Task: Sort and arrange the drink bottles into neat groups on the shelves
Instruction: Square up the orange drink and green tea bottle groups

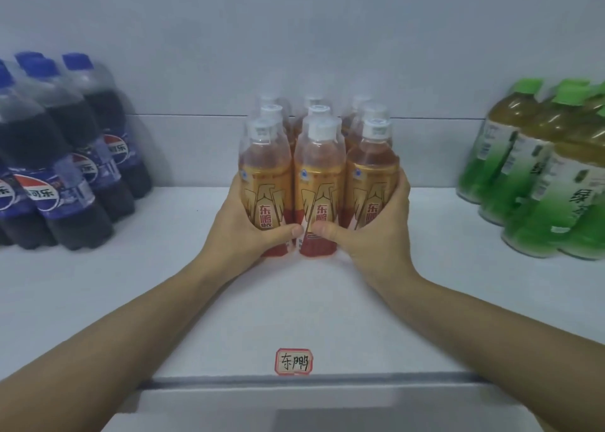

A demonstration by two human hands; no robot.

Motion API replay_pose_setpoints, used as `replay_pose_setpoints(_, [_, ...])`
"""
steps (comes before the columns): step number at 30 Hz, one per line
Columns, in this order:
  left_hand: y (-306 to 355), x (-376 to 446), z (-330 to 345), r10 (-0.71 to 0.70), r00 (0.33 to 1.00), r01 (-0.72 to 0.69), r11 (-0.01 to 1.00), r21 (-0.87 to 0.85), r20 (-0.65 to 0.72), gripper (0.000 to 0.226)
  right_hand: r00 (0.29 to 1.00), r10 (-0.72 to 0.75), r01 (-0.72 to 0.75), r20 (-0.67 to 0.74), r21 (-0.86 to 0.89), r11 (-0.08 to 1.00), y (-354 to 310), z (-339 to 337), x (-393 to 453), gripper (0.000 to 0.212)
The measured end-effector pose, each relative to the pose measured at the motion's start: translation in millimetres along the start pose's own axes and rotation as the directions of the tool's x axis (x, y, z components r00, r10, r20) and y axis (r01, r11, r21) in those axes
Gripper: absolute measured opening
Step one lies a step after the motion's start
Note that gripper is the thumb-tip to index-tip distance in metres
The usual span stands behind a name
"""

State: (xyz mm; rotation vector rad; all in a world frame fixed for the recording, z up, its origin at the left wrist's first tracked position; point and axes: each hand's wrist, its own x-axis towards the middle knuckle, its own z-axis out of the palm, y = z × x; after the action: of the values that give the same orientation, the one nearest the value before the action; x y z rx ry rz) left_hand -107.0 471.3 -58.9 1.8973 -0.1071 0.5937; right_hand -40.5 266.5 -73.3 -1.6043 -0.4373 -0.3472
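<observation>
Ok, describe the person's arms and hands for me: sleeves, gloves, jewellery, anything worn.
Both forearms are bare up to the frame edge: no sleeves show. The left hand and the right hand wear no gloves, and no rings, watch, bracelet or markings are visible on the hands or wrists. The nails that show look short and unpainted.

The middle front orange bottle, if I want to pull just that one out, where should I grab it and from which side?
Probably from above, by the neck under the white cap. The middle front orange bottle is wedged between neighbours, and the left hand and right hand cover its lower front, so only the top is free.
</observation>
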Motion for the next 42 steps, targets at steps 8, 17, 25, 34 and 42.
replay_pose_setpoints(8, [0, -1, -3, -0.030, 1.000, 0.030, 0.999, 0.034, -0.001, 0.082, 0.998, 0.040, -0.046, -0.044, -0.150, 0.988, -9, 4, -4, 0.140])
replay_pose_setpoints(17, [-4, -5, -11, -0.087, 0.996, 0.088, 0.996, -0.021, 0.030, 0.079, 0.997, 0.068, -0.064, 0.040, -0.097, 0.993, -18, -20, 1, 0.101])
replay_pose_setpoints(25, [2, -10, -9, -0.070, 0.992, 0.083, 0.987, 0.135, -0.102, 0.083, 0.992, 0.071, -0.053, 0.106, -0.159, 0.986, -10, -27, 11, 0.101])
replay_pose_setpoints(34, [1, -7, -10, -0.045, 0.997, 0.050, 0.996, 0.078, -0.065, 0.076, 0.998, 0.068, -0.068, -0.006, -0.040, 0.997, -25, -30, 9, 0.073])
replay_pose_setpoints(42, [-2, 37, -22, -0.497, 0.843, 0.377, 0.820, -0.431, -0.208, 0.067, 0.923, 0.381, -0.360, -0.050, 0.236, 0.902, -22, -42, 82, 0.050])
